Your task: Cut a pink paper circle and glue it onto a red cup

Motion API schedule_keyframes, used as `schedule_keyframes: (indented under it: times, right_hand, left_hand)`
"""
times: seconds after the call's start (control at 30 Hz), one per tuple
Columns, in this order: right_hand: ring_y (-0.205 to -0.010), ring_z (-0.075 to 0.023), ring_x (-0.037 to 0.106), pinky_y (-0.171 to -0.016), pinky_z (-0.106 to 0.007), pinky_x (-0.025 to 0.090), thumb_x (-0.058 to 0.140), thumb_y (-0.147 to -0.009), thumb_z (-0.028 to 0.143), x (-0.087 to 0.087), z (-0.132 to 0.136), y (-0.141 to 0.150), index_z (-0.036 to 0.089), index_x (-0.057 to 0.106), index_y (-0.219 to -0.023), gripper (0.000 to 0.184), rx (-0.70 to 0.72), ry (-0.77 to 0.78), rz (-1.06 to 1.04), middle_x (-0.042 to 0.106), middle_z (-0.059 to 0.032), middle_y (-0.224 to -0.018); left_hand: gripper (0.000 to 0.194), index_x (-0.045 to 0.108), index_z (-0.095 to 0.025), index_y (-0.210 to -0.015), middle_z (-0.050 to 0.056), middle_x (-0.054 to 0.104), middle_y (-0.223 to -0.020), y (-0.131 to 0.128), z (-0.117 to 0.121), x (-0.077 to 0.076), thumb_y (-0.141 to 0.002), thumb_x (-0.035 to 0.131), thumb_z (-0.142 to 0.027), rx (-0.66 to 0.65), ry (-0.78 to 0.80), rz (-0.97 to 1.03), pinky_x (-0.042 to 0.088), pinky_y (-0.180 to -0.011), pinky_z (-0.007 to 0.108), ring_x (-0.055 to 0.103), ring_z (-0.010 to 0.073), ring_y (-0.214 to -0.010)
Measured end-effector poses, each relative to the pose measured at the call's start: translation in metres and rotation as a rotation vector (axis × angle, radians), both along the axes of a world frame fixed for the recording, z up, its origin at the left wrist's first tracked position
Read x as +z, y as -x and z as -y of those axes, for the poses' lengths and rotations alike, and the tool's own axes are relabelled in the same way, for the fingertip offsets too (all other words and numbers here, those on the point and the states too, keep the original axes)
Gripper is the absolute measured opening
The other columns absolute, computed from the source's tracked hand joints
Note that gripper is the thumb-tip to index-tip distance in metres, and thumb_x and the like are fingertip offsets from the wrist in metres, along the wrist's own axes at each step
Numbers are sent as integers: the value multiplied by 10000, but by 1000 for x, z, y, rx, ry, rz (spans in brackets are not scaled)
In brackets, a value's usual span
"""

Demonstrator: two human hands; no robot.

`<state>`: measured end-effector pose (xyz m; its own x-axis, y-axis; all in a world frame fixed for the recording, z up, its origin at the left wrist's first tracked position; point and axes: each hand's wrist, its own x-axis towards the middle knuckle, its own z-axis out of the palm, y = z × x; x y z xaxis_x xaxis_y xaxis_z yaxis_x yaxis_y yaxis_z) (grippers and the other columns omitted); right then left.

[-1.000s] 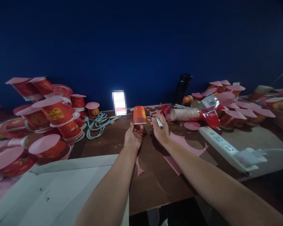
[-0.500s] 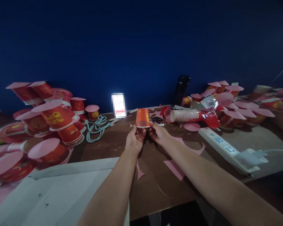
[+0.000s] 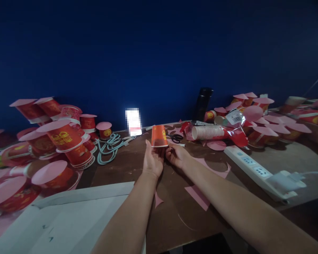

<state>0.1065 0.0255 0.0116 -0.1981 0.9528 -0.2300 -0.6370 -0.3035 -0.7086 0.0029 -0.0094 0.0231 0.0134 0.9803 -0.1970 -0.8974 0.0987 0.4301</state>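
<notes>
An orange-red paper cup (image 3: pixel 159 135) with yellow print is held upside down over the table, its white rim facing down. My left hand (image 3: pixel 153 163) supports it from below and the left, palm turned up, with the thumb beside the rim and the fingers partly hidden under the cup. At the right of the rim, the bent fingers of my right hand (image 3: pixel 177 156) grip the cup. Black-handled scissors (image 3: pixel 175 138) lie just behind my right hand. Pink paper offcuts (image 3: pixel 197 197) are scattered around my forearms.
Red cups topped with pink paper discs (image 3: pixel 49 171) are piled at left; more such cups (image 3: pixel 265 135) stand at right. A sleeve of stacked cups (image 3: pixel 208 133), a power strip (image 3: pixel 250 165), a black bottle (image 3: pixel 203 104), a coiled cable (image 3: pixel 106 150) and a white board (image 3: pixel 76 218) surround the hands.
The cup has tilted slightly and shifted a little left. My left hand has opened somewhat beneath it, its thumb now more upright. The view has tipped up slightly.
</notes>
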Motion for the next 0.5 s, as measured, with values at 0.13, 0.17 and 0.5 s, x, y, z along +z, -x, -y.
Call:
schedule_keyframes:
  times: [0.13, 0.17, 0.5]
  right_hand:
    - [-392, -20, 466, -375, -94, 400, 456, -843, 69, -2, 1, 2, 149, 541, -805, 122, 80, 116, -74, 526, 29, -579]
    - [-389, -18, 465, -375, -94, 396, 465, -844, 72, -3, 1, 3, 154, 542, -820, 115, 84, 128, -92, 525, 34, -582]
    - [-386, -36, 461, -386, -116, 423, 545, -793, 66, -10, -1, 6, 177, 530, -804, 113, 76, 102, -145, 506, 63, -518]
  left_hand:
    - [479, 642, -120, -833, 77, 661, -747, -1, -4, 0, -794, 517, -580, 49, 17, -12, 536, -662, 296, 631, 167, -668]
    - [482, 639, -122, -825, 72, 656, -731, 0, -5, -1, -790, 517, -587, 58, 24, -14, 535, -643, 301, 628, 169, -650]
    - [333, 622, -133, -797, 48, 664, -711, 3, -14, 0, -825, 556, -458, 88, 2, 68, 525, -606, 244, 633, 134, -617]
